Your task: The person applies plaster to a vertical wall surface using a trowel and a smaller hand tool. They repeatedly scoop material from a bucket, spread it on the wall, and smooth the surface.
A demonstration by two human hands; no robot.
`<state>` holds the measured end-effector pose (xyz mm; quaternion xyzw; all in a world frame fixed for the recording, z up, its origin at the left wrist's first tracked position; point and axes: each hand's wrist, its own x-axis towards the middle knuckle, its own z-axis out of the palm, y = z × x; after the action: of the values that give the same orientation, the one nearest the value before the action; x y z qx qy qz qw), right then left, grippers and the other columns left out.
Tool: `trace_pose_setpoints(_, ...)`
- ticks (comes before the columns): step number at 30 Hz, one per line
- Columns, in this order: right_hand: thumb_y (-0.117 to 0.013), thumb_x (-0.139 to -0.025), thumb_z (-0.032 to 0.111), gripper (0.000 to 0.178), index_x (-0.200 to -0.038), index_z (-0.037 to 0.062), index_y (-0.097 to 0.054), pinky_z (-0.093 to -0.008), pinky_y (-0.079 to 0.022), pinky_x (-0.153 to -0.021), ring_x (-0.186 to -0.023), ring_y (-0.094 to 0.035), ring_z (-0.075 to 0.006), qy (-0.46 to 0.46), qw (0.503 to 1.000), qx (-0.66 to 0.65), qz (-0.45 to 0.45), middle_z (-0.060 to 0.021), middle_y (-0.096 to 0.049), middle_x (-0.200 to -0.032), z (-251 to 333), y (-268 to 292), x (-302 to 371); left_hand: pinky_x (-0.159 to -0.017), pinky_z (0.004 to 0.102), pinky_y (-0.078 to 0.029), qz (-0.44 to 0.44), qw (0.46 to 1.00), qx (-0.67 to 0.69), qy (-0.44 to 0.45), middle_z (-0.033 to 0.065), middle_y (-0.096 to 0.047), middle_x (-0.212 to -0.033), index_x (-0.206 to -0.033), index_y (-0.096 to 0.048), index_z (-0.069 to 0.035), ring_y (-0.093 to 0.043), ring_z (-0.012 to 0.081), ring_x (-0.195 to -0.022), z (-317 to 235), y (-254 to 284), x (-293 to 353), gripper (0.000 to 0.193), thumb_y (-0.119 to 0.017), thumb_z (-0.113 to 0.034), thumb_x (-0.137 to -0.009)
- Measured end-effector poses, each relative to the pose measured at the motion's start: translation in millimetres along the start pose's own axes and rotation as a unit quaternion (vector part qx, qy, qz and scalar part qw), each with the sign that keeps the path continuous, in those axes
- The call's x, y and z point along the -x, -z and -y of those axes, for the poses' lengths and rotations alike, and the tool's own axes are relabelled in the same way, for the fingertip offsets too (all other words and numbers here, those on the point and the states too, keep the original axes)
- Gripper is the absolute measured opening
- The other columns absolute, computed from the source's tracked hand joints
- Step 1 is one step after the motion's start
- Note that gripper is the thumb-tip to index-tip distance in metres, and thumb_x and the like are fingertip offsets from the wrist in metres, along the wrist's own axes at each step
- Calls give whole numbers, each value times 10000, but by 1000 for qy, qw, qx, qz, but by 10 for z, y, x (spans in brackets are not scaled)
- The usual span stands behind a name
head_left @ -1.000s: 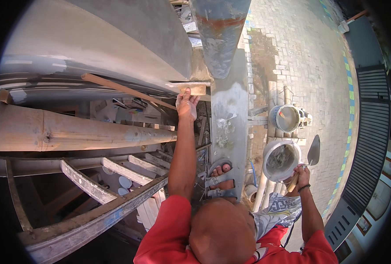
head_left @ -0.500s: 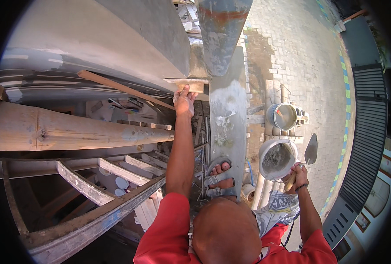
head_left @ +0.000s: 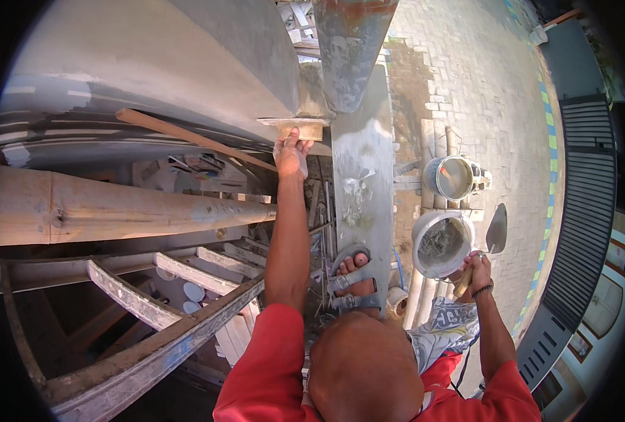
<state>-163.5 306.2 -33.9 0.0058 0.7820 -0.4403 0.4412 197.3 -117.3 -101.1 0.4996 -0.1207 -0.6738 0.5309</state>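
My left hand (head_left: 291, 159) reaches far forward, fingers closed on the block grip of a wooden float (head_left: 305, 131). The float's thin board lies against the bottom of the grey plastered wall (head_left: 249, 56). On the right, my right hand (head_left: 477, 273) grips the wooden handle of a trowel (head_left: 496, 229). Its pointed metal blade is held out beyond the rim of a pale bucket (head_left: 419, 247), apart from it. Wet grey mortar (head_left: 440, 243) fills part of that bucket.
A second bucket (head_left: 432, 184) with murky liquid stands farther off, beside bamboo poles (head_left: 427, 144). My sandalled foot (head_left: 352, 274) rests on a narrow grey ledge (head_left: 358, 155). At left are a thick bamboo pole (head_left: 115, 209), a wooden ladder-like frame (head_left: 158, 334) and a slanting wooden strip (head_left: 193, 138).
The view has shifted slightly, moving most things a little up and left in the picture. Both hands keep their hold on the float and the trowel.
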Motion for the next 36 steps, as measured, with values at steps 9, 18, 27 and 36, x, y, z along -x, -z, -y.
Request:
trace_pose_setpoints(9, -566, -823, 113, 121, -935, 76, -537, -281, -476, -550, -605, -552, -143, -32, 999, -26, -10, -71, -592, -766, -157, 9, -3, -752, 379, -546, -7, 1000, 0, -5, 92, -585, -956, -1027, -462, -66, -613, 247, -870, 40, 28, -85, 309, -699, -135, -841)
trace_pose_setpoints(18, -569, -824, 109, 120, -926, 61, -525, -307, -498, -502, -556, -541, -147, -53, 996, -23, -66, -63, -566, -746, -461, 146, -207, -763, 387, -552, -34, 999, -8, 18, 92, -592, -993, -1106, -429, -59, -609, 233, -838, 13, 66, -123, 431, -734, -122, -809)
trace_pose_setpoints(27, -617, -732, 178, 295, -954, -15, -625, -388, -511, -721, -751, -626, -313, 212, 798, 554, -112, -181, -624, -818, -1358, 775, -894, -819, 405, -536, 19, 998, -21, 57, 104, -608, -1010, -1116, -446, -53, -608, 256, -917, 54, 42, -201, 420, -728, -125, -814)
trace_pose_setpoints(36, -641, -694, 335, 468, -982, -34, -660, -414, -484, -854, -967, -617, -360, -7, 877, 460, -141, -274, -634, -994, -1732, 732, -1523, -961, 402, -468, 11, 996, -60, 64, 116, -612, -1112, -1135, -530, -44, -570, 252, -1075, -91, 131, -197, 322, -656, -184, -874)
